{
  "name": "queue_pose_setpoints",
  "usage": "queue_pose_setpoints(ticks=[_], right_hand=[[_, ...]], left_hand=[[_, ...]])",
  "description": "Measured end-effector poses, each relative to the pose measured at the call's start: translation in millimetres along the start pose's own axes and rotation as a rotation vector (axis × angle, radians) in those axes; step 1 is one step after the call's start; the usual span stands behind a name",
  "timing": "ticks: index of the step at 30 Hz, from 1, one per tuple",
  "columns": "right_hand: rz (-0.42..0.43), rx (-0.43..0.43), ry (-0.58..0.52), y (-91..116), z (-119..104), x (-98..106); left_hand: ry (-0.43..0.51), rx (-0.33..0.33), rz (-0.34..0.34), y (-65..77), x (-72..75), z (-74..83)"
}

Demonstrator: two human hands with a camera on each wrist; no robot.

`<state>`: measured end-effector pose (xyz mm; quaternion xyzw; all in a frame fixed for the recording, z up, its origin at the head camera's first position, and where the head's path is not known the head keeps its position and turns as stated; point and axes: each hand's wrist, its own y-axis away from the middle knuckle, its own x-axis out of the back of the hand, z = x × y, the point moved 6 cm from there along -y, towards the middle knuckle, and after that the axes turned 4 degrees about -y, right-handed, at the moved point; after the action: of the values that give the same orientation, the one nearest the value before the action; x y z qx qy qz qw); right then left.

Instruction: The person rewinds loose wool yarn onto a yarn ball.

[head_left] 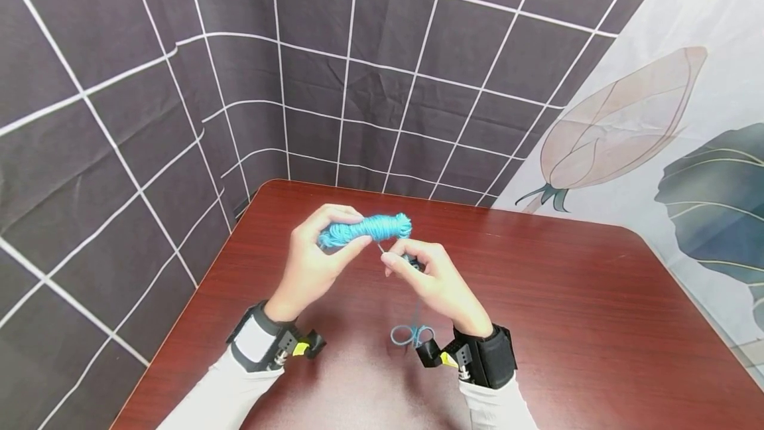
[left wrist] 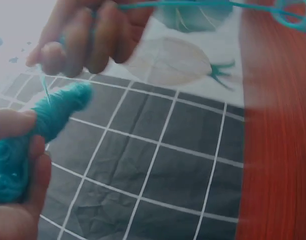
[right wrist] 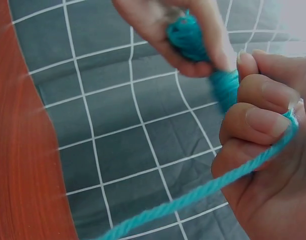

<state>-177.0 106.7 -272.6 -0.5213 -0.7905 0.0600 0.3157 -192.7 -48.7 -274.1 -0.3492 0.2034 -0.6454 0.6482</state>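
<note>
A bundle of bright blue yarn point(head_left: 382, 225), wound lengthwise with looped ends, is held up over the table. My left hand point(head_left: 313, 254) grips it near one end, thumb on the near side and fingers behind. Close beside its other end, my right hand point(head_left: 426, 271) pinches a thin strand point(left wrist: 45, 90) that runs taut from the bundle. The right fingers are curled, and a tail of yarn point(right wrist: 193, 197) passes out of the fist. Below that hand, the tail ends in small loops point(head_left: 412, 335) over the tabletop.
The reddish-brown wooden table point(head_left: 567, 297) has rounded far corners. Behind it and to the left hangs dark grey cloth point(head_left: 382, 91) with a white grid. A white cloth with leaf and bud prints point(head_left: 621, 131) hangs at the right. Each wrist wears a strapped camera mount point(head_left: 486, 357).
</note>
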Motion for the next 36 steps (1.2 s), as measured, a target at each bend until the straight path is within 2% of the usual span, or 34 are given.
queue_pose_setpoints(ticks=[3, 5, 7, 11, 13, 15, 17, 19, 21, 24, 28, 31, 34, 36], right_hand=[[0.021, -0.008, -0.006, 1.3, -1.4, 3.8], [0.044, -0.018, -0.018, 2.1, 1.2, 7.7], [0.062, -0.025, -0.029, 3.0, 8.5, 11.6], [0.089, -0.026, -0.040, 3.7, 25.2, 18.0], [0.100, -0.022, -0.022, 3.6, 30.4, 19.9], [0.111, -0.013, -0.008, 3.3, 33.5, 20.9], [0.114, -0.012, -0.007, 2.7, 35.8, 20.3], [0.101, -0.011, -0.036, 1.7, 37.2, 17.1], [0.076, 0.012, -0.045, 0.3, 37.1, 11.9], [0.040, 0.058, -0.010, -2.3, 35.4, 0.9], [0.031, 0.056, -0.001, -3.6, 36.9, -10.2], [0.036, 0.025, -0.020, -2.4, 37.6, -12.4], [0.048, 0.022, 0.008, -0.9, 34.5, -9.6], [0.070, 0.023, 0.000, -0.4, 32.3, -5.6]], left_hand=[[-0.106, -0.018, -0.069, 2.5, -5.7, -12.2], [-0.148, -0.021, -0.158, 4.4, -11.7, -19.3], [-0.150, -0.027, -0.261, 6.3, -17.7, -20.4], [-0.054, -0.039, -0.454, 9.3, -26.1, -6.0], [0.033, -0.032, -0.515, 9.6, -26.9, 3.5], [0.127, -0.030, -0.540, 8.7, -25.3, 11.4], [0.221, -0.038, -0.532, 6.9, -22.8, 17.1], [0.302, -0.043, -0.491, 5.0, -19.0, 20.2], [0.358, -0.037, -0.418, 3.0, -14.7, 20.4], [0.382, -0.002, -0.280, 1.4, -7.8, 15.5], [0.308, 0.036, -0.123, 0.0, -1.3, 6.5], [0.200, 0.040, -0.047, -1.6, 1.5, 6.0], [0.091, 0.032, -0.025, -2.6, 1.9, 8.9], [0.014, 0.013, -0.056, -1.7, -0.3, 7.5]])
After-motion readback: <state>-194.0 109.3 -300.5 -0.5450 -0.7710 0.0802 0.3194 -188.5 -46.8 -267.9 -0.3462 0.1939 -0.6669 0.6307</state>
